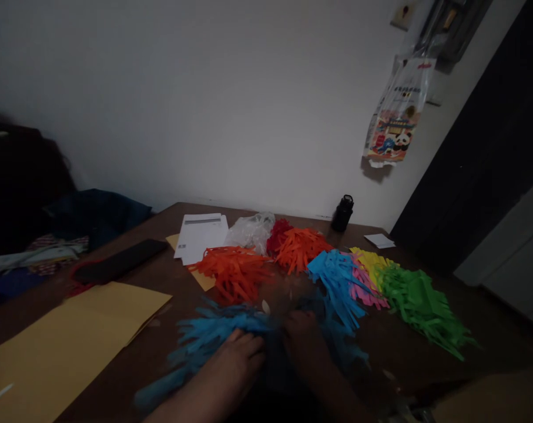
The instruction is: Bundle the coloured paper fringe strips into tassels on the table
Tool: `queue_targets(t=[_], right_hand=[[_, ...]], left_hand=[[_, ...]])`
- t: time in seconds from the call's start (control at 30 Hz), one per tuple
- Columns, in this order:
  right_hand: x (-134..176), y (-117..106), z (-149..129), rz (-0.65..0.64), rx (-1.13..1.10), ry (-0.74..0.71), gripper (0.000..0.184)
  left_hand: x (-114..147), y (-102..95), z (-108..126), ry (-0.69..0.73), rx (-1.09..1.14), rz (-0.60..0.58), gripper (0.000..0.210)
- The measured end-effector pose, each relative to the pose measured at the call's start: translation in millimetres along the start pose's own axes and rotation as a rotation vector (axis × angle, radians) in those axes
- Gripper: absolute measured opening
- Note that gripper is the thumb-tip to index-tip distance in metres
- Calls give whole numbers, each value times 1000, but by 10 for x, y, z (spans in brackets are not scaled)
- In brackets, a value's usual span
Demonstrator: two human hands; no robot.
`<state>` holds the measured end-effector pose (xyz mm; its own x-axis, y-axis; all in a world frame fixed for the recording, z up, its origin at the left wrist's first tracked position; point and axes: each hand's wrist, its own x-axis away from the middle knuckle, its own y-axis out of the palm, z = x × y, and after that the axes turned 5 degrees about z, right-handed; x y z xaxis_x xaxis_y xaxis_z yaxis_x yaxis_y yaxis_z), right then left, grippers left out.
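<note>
A sheet of blue fringed paper point(208, 338) lies spread at the near edge of the table, partly in shadow. My left hand point(243, 355) is closed on its middle, fingers curled over the paper. Close by on the right, my right hand point(302, 335) is dark and a little blurred, its fingers bent down and closed on the same blue paper. Just beyond my hands lie an orange fringed bundle point(237, 273) and a lighter blue fringed bundle point(339, 282). My fingertips and the paper between my hands are partly hidden.
Pink point(366, 285), yellow point(372, 261) and green fringed paper point(425, 308) sit on the right. Another orange bundle point(299, 247), a red one point(278, 235), a plastic bag point(252, 230), white sheets point(200, 235) and a black bottle point(342, 214) stand farther back. Yellow card point(72, 341) lies left.
</note>
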<state>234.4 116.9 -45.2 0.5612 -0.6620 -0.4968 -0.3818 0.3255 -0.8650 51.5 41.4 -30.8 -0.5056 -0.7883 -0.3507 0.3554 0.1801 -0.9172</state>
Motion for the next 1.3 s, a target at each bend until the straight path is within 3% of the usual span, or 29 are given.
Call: queue_targets(t=[0.1, 0.23, 0.43, 0.6, 0.7, 0.87, 1.03, 1.17, 1.3], right_hand=[[-16, 57, 25, 41, 25, -57, 15], [22, 85, -17, 88, 3, -191, 13], [73, 38, -37, 142, -3, -308, 17], [128, -12, 80, 142, -55, -358, 17], [198, -25, 167, 138, -74, -372, 17], [275, -43, 204, 191, -71, -306, 17], [266, -39, 120, 143, -40, -110, 15], [213, -64, 40, -9, -27, 82, 10], [134, -167, -12, -170, -12, 201, 6]], left_hand=[[37, -78, 41, -86, 93, -29, 21], [-88, -117, -8, -144, 59, 65, 26], [-269, 0, -174, -58, -84, 53, 23], [-170, 188, -344, -38, -91, 115, 19], [-92, 146, -357, -50, -75, 110, 20], [-65, -24, -250, -153, 54, 59, 19], [-120, 59, -210, -314, -61, 51, 20], [-198, 42, -155, -385, -171, -43, 22], [-274, -63, -149, -344, -178, -68, 26]])
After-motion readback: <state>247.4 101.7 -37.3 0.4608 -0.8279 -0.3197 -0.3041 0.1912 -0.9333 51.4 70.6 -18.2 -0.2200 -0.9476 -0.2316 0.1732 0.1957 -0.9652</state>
